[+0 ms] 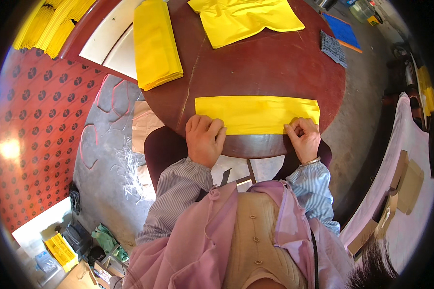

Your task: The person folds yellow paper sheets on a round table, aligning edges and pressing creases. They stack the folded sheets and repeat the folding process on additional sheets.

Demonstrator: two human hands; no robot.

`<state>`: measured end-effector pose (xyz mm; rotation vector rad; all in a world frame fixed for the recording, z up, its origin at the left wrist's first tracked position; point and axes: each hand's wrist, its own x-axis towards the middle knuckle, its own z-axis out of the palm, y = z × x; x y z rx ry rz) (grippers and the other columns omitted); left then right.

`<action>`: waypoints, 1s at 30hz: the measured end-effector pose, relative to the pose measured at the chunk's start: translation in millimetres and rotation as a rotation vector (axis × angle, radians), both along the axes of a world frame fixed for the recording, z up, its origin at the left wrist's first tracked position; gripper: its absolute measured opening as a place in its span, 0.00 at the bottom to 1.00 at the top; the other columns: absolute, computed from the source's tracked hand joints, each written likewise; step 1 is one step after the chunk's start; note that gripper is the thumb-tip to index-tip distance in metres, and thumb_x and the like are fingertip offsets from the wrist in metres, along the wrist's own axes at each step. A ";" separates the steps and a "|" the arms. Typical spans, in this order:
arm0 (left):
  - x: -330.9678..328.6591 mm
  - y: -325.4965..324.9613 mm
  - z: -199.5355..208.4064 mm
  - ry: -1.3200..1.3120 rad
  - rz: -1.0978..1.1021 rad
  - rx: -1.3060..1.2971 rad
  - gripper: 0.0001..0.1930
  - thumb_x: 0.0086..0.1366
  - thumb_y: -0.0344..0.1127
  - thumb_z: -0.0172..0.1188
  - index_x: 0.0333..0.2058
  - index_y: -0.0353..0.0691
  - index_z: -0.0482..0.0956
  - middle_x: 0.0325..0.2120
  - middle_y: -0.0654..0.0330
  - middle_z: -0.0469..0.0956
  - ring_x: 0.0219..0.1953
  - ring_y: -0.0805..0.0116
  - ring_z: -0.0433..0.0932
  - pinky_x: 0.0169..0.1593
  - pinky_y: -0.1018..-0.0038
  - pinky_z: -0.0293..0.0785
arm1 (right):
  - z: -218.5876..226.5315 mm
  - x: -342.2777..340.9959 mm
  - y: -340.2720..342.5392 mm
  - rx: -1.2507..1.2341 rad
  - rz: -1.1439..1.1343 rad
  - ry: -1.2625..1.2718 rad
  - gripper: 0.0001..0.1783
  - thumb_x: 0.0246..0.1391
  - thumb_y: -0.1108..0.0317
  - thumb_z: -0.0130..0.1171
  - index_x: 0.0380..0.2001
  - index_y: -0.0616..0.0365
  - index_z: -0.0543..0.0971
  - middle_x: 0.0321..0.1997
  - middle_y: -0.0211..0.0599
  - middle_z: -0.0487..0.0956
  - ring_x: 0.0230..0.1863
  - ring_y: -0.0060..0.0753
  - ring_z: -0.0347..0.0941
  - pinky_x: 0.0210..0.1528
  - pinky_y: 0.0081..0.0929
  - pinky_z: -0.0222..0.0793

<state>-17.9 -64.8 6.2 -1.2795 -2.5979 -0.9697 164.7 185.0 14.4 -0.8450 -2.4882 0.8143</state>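
Note:
A folded strip of smooth yellow sheet material (pixel 255 113) lies flat along the near edge of the round dark-red table (pixel 246 70); whether it is cloth or plastic I cannot tell. At the strip's lower left corner, my left hand (pixel 205 139) is closed, with curled fingers on the edge and the thumb against it. Bent fingers and thumb of my right hand (pixel 304 139) pinch the near edge close to the right end. Beyond the strip, a wider yellow sheet (pixel 246 21) is spread with a wavy near edge. A thick stack of folded yellow sheets (pixel 156 45) sits farther left.
A grey patterned cloth (pixel 332 48) lies at the table's right rim, with a blue board (pixel 343 31) beyond. More yellow stacks (pixel 53 24) are at the far left, above a red patterned panel (pixel 43 125). Opened cardboard boxes (pixel 395 192) rest on a pale cover at right.

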 end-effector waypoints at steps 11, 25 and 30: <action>-41.8 56.1 -8.2 -0.031 -0.237 0.114 0.22 0.58 0.16 0.55 0.48 0.40 0.86 0.49 0.52 0.84 0.57 0.46 0.78 0.63 0.56 0.74 | -8.7 -25.2 31.3 0.216 0.169 0.084 0.19 0.52 0.69 0.71 0.50 0.48 0.89 0.59 0.31 0.84 0.61 0.43 0.74 0.63 0.43 0.66; -32.2 57.5 -3.8 0.173 0.004 -0.067 0.11 0.56 0.36 0.77 0.31 0.44 0.81 0.30 0.57 0.77 0.38 0.51 0.74 0.42 0.57 0.67 | 7.6 -18.7 15.4 0.478 -0.021 0.083 0.09 0.47 0.72 0.69 0.33 0.45 0.87 0.40 0.22 0.83 0.45 0.39 0.74 0.48 0.41 0.64; -26.1 72.6 -9.3 0.117 -0.099 0.054 0.09 0.59 0.28 0.68 0.40 0.42 0.85 0.41 0.57 0.82 0.47 0.52 0.77 0.53 0.56 0.71 | -0.2 -55.4 -12.2 0.218 0.271 0.118 0.12 0.51 0.72 0.68 0.41 0.50 0.86 0.46 0.30 0.83 0.50 0.42 0.76 0.51 0.39 0.69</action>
